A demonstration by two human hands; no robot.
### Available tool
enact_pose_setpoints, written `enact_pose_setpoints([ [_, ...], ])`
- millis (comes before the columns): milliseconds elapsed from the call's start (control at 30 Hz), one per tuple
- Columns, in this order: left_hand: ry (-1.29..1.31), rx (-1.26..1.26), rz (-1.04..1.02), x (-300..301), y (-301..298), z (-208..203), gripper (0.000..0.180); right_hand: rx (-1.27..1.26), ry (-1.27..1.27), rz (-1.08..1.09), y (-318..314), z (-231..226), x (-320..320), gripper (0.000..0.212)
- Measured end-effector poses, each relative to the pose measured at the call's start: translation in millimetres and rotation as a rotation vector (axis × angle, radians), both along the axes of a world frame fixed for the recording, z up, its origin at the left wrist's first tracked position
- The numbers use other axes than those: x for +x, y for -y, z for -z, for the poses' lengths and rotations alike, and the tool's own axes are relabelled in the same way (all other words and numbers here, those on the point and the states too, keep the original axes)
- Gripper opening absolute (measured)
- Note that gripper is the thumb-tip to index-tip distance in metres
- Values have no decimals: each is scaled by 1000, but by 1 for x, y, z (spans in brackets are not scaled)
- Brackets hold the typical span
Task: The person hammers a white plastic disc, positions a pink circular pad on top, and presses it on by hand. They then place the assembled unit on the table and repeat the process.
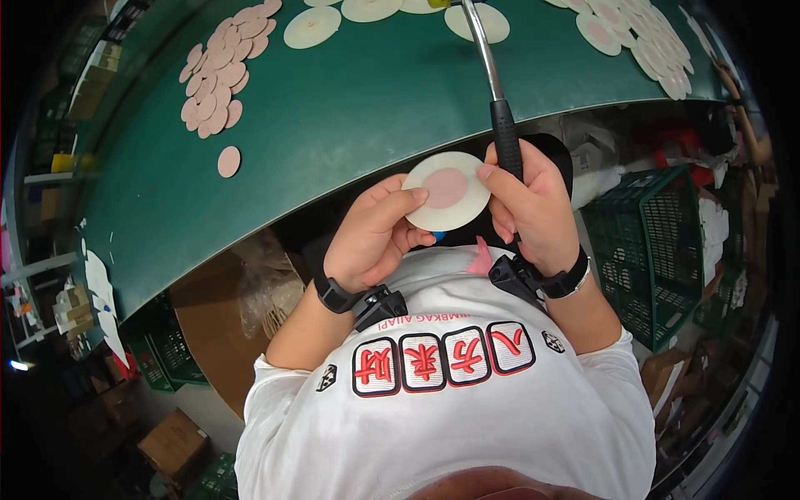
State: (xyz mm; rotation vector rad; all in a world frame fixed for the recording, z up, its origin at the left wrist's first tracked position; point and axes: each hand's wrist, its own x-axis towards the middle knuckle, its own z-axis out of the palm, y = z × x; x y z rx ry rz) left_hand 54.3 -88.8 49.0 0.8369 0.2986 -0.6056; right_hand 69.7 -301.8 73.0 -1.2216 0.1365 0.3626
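Above my lap, a flat cream disc (467,210) carries a smaller pink round (447,188) at its middle. My left hand (371,221) is closed on the disc's left edge, thumb on top at the rim of the pink round. My right hand (537,200) pinches the right edge between thumb and fingers. The same hand also holds a tool with a black grip (506,133) and a shiny metal shaft (486,62), pointing away from me over the table; its yellow head is cut off by the top edge. Something small and blue (439,237) shows under my left fingers.
On the green table (333,108) lie a heap of pink rounds (221,71), a lone pink round (229,162), several cream discs (312,28) and a pile of discs with pink middles (642,42). Green crates (650,250) stand at right below the table; a cardboard box (173,442) sits lower left.
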Motion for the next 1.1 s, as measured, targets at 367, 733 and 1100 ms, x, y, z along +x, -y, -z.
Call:
enact_pose_setpoints([
  [367, 1471, 1909, -214, 30, -53, -28, 19, -231, 95, 28, 11, 12, -14, 16],
  [733, 1199, 1952, 65, 6, -56, -14, 41, -968, 606, -180, 18, 14, -33, 24],
  [1100, 1188, 1982, 60, -1, -52, -4, 48, -1208, 763, -264, 12, -6, -32, 39],
])
